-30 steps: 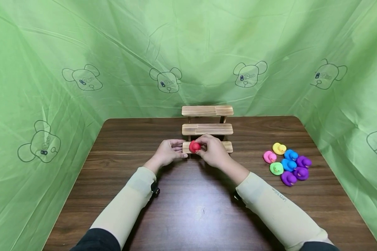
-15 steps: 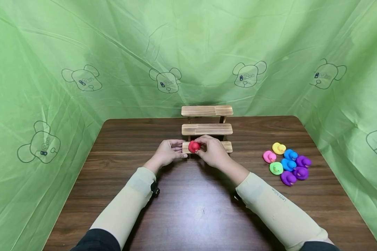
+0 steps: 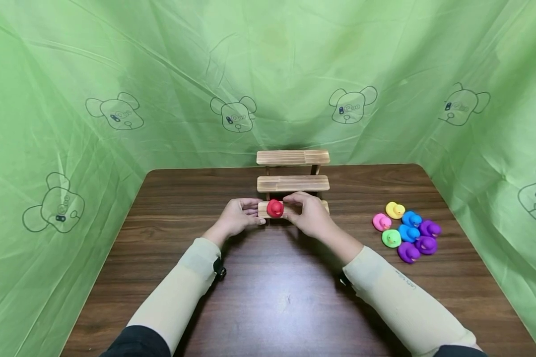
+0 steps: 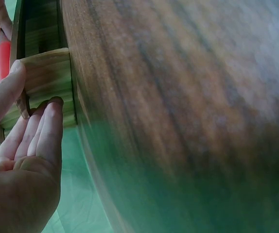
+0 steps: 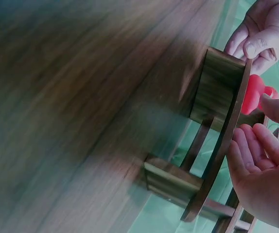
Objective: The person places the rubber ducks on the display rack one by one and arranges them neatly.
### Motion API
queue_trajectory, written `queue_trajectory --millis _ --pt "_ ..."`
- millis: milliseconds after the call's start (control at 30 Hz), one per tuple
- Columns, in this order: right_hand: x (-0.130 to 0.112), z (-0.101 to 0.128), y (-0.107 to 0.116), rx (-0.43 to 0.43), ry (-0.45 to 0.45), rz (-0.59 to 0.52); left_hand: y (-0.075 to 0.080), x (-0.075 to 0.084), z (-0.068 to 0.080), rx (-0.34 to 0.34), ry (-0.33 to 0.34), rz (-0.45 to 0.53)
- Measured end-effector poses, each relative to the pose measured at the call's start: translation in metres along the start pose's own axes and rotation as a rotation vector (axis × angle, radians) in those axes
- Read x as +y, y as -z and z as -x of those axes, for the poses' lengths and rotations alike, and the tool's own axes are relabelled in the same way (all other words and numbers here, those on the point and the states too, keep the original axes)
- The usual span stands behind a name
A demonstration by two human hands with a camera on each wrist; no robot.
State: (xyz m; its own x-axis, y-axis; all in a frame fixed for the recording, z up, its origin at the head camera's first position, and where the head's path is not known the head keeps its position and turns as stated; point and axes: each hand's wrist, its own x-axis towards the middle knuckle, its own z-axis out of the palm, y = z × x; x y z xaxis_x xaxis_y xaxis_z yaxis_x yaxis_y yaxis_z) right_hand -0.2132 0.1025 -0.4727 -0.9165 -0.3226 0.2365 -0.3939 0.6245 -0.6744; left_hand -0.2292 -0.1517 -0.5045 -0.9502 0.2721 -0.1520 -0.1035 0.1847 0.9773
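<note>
A red rubber duck (image 3: 275,208) sits on the lowest step, towards its left end, of a three-tiered wooden display stand (image 3: 293,183). My left hand (image 3: 235,217) holds the left end of that step, its thumb at the front and fingers round the end, as the left wrist view shows. Just right of the duck is my right hand (image 3: 309,214), thumb and index finger spread apart with nothing between them. In the right wrist view its thumb overlaps the red duck (image 5: 252,94), while the other fingers lie loosely curved along the step.
Several rubber ducks stand grouped on the right of the wooden table (image 3: 268,297): a yellow duck (image 3: 395,209), a pink duck (image 3: 381,222), a green duck (image 3: 391,238), blue ones and purple ones. A green curtain (image 3: 295,74) surrounds the table's back and sides.
My right hand has let go of the red duck and drawn slightly to the right. The duck stays on the lowest step; my left hand keeps its place.
</note>
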Motion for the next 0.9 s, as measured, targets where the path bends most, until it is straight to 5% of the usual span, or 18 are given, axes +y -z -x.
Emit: queue_trajectory --millis 633,900 --pt "0.038 0.035 0.053 0.164 -0.021 -0.164 0.0 -0.003 -0.001 0.003 -0.001 -0.019" --pt "0.064 0.052 0.079 0.219 -0.1 -0.104 0.0 -0.002 -0.001 0.008 -0.007 -0.021"
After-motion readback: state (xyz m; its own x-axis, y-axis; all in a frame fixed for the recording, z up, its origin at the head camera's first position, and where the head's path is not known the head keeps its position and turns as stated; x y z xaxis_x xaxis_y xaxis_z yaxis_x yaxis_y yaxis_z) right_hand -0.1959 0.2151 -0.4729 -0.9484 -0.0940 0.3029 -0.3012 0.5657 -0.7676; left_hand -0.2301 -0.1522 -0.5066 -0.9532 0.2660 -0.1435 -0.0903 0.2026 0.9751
